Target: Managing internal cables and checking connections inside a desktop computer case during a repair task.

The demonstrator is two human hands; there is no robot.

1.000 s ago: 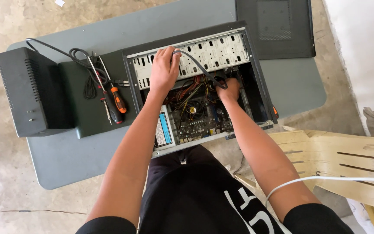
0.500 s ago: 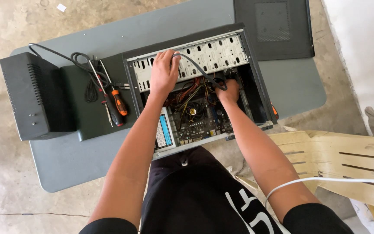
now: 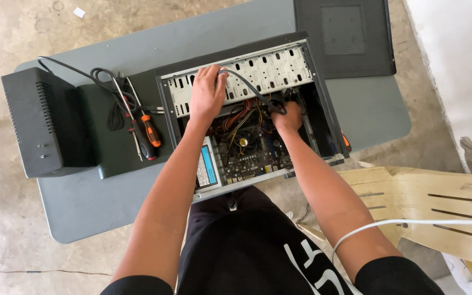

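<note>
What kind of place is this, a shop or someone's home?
Hard to say; probably a makeshift repair spot in a yard or garage. An open computer case lies on a grey folding table over a bare concrete floor, with screwdrivers alongside.

Bright, even daylight fills the scene, with soft shadows. The table (image 3: pixel 367 109) throws a faint shadow on the concrete floor (image 3: pixel 6 33) below its near edge, and the inside of the open computer case (image 3: pixel 323 117) is the darkest part, its right-hand bay almost black. The white wall (image 3: pixel 454 60) at upper right is close to overexposed, and the plastic chair (image 3: pixel 427 202) is brightly lit. Focus is sharp across the middle; slight wide-angle bending shows toward the frame edges. No motion blur is visible.
</note>
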